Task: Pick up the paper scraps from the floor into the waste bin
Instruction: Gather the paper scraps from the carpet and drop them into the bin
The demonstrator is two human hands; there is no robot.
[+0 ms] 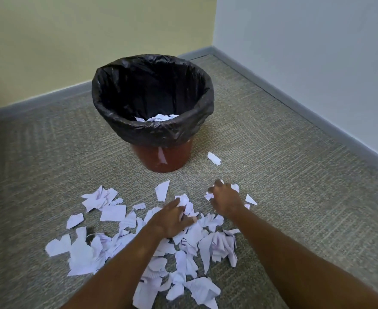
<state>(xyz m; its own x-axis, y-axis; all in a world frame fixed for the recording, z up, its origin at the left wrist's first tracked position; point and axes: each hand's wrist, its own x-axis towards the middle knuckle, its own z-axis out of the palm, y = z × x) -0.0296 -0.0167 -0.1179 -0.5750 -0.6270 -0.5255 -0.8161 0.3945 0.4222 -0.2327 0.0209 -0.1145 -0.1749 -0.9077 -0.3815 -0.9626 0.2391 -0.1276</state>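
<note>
now left hand [172, 219] grips scraps [184, 200]

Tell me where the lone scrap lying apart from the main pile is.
In the head view, the lone scrap lies on the carpet just right of the waste bin base, beyond the right hand and apart from the pile.

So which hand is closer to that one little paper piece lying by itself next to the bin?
Right. The right hand is just on the near side of the paper piece. The left hand is farther, lower left, gripping scraps in the pile.
</note>
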